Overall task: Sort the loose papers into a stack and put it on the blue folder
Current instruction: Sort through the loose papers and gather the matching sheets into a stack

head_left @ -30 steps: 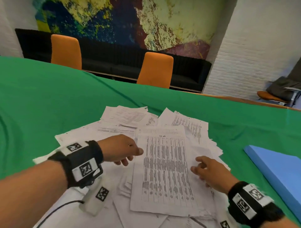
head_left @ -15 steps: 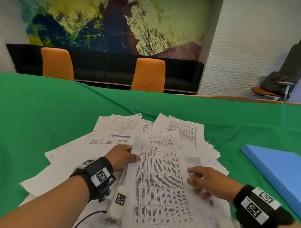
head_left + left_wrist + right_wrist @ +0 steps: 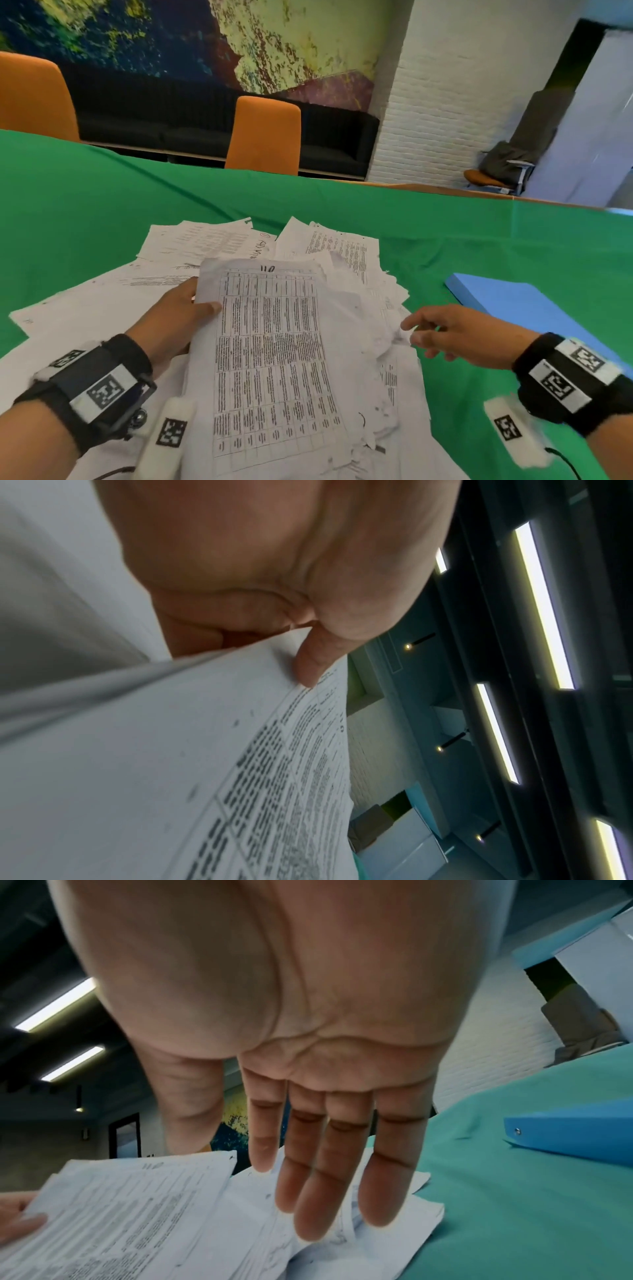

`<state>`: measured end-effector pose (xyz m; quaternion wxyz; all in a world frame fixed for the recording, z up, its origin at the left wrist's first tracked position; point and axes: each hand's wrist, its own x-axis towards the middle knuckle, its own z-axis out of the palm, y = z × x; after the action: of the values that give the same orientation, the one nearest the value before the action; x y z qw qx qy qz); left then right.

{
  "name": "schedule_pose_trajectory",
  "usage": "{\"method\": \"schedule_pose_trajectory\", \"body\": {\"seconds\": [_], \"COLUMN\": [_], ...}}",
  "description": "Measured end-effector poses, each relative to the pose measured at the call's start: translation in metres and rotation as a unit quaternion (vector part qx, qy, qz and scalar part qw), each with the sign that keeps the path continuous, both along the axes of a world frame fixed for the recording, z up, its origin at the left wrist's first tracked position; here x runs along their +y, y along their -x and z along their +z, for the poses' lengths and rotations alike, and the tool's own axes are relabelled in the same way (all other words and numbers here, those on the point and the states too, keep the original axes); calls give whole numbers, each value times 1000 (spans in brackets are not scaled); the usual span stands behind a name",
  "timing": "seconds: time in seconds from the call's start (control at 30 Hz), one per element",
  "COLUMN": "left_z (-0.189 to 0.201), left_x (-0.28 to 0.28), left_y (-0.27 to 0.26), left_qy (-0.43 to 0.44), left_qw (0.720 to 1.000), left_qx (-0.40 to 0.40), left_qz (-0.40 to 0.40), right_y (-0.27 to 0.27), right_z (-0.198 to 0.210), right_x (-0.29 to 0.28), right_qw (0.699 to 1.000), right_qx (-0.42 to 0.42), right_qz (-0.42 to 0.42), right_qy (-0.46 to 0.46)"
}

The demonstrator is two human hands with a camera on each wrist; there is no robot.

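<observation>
Left hand: the left hand (image 3: 178,318) pinches the left edge of a thick bundle of white printed table sheets (image 3: 274,359), thumb (image 3: 310,664) on top and the other fingers underneath; the bundle is lifted at that edge.
Right hand: the right hand (image 3: 455,334) hovers, fingers (image 3: 329,1172) straight and spread, holding nothing, just over the crumpled white sheets (image 3: 387,329) at the bundle's right side.
Loose papers: many white printed pages (image 3: 205,240) lie fanned and overlapping on the green tablecloth (image 3: 102,205), beyond and to the left of the bundle.
Blue folder: the flat light-blue folder (image 3: 513,301) lies shut to the right, apart from the papers, with nothing on it.
Done: a partial bundle seems gathered.
Left: collect the remaining pages, square the edges, carry the stack onto the folder; probably under halfway.
</observation>
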<state>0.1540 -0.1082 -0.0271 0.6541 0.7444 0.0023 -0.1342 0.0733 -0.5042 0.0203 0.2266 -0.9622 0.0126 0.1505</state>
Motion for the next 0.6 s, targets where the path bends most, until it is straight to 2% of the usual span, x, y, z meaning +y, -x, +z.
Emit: {"method": "schedule_pose_trajectory", "body": {"seconds": [0.17,0.3,0.5,0.6], "left_z": [-19,-30,-19,-5], "left_x": [1,3,1,-2], "left_y": [-24,-42,-40,-42], "left_qy": [4,25,38,87], "left_qw": [999,993,983,981], "left_qx": [48,114,176,167], "left_qz": [-15,4,39,49], "right_y": [-10,-37,-95,-125], "right_z": [-6,7,81,100], "right_x": [-17,-40,-49,-19], "right_qw": [1000,999,999,997], "right_qx": [5,10,30,45], "right_qz": [-5,-31,-20,18], "right_qy": [-6,-30,-40,-53]}}
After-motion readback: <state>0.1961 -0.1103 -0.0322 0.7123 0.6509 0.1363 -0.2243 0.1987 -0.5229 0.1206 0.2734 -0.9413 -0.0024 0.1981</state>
